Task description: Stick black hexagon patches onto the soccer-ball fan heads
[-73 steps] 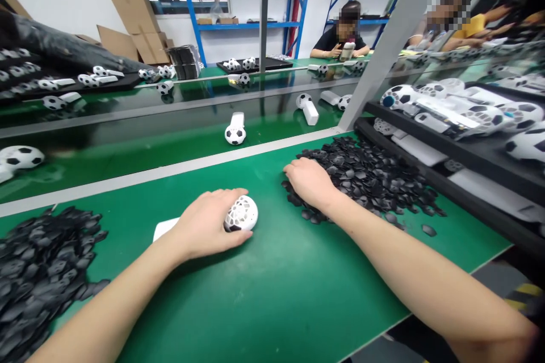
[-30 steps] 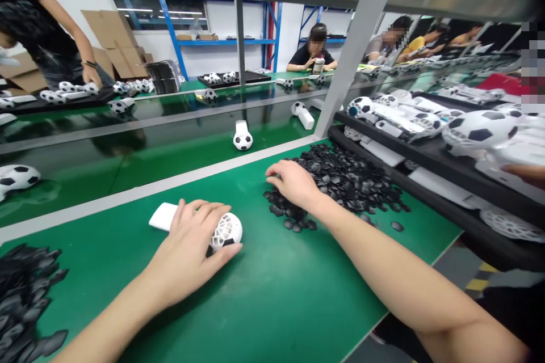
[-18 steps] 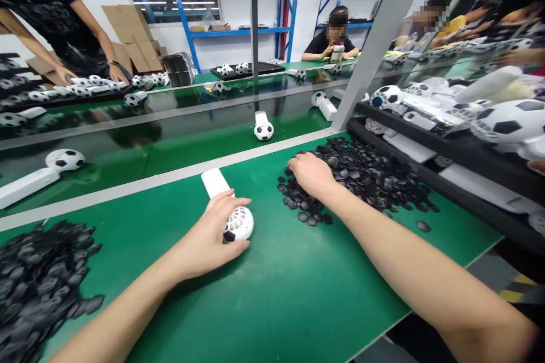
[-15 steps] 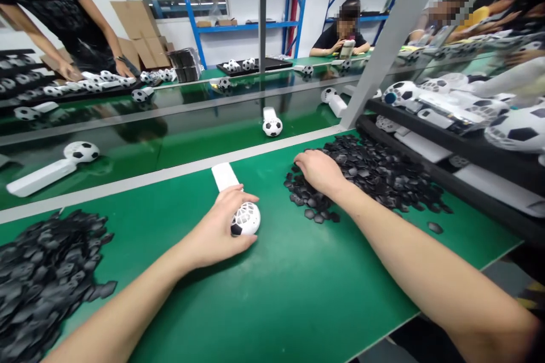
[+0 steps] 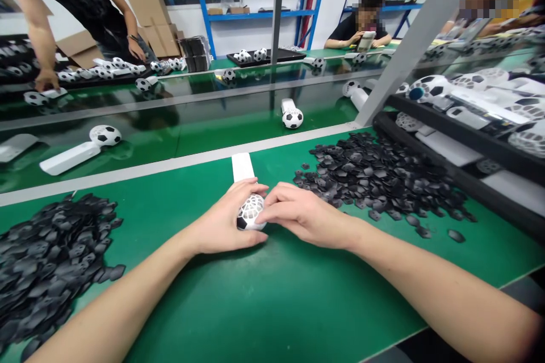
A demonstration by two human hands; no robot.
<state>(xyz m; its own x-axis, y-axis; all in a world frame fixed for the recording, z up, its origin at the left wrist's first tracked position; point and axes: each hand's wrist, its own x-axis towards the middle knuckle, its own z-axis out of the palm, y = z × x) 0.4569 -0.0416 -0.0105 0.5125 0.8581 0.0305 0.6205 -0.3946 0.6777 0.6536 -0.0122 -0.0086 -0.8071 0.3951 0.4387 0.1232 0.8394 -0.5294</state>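
Note:
My left hand [image 5: 225,218] is wrapped round the ball-shaped head of a handheld fan [image 5: 252,208], a white cage with a black patch low on its left side. The fan's white handle points away from me on the green work surface. At the right side of the ball, my right hand [image 5: 304,212] has its thumb and fingers pinched together against it. Whatever those fingertips hold, if anything, is hidden. A heap of small black pentagon pieces [image 5: 374,176] lies beyond my right hand, and another heap of black pieces [image 5: 51,261] lies left of my left forearm.
Behind a pale metal strip [image 5: 187,163] runs a green conveyor carrying football-patterned fans [image 5: 292,118]. Black trays [image 5: 460,125] of white fans stand at the right beside a slanted grey post [image 5: 409,39]. Across the line, a person's hand [image 5: 46,79] touches a fan.
My right hand has come from the black pile to the ball's right side, fingers pinched. My left hand still holds the fan. The view has shifted slightly; the person at far left has reached toward the conveyor.

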